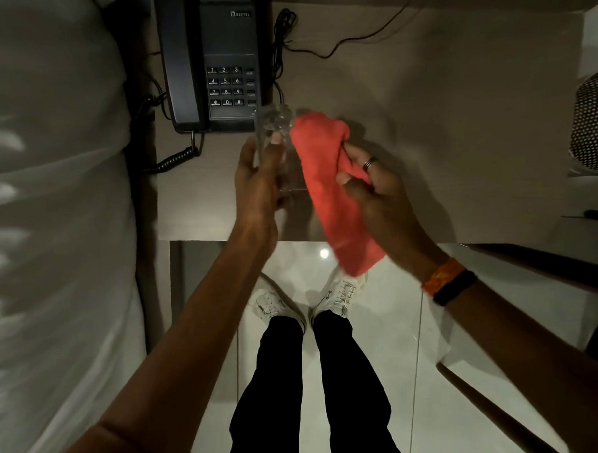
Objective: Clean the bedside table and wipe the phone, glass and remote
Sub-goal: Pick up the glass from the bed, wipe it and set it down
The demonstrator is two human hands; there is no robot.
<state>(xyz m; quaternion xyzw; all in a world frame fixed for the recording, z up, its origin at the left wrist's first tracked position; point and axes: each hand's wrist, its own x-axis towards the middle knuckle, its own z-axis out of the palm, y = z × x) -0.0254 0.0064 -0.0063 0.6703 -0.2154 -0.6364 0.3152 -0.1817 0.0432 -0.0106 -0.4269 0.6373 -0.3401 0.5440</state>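
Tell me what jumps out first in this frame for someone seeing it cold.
The bright red cloth at centre, gripped by the right hand and pressed against a clear glass that the left hand holds above the table. Next, the black phone at the table's far left corner, handset on its cradle, coiled cord hanging beside the white bed.

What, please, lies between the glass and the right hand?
In the head view, only the red cloth, gripped by the right hand, lies against the glass held in the left hand.
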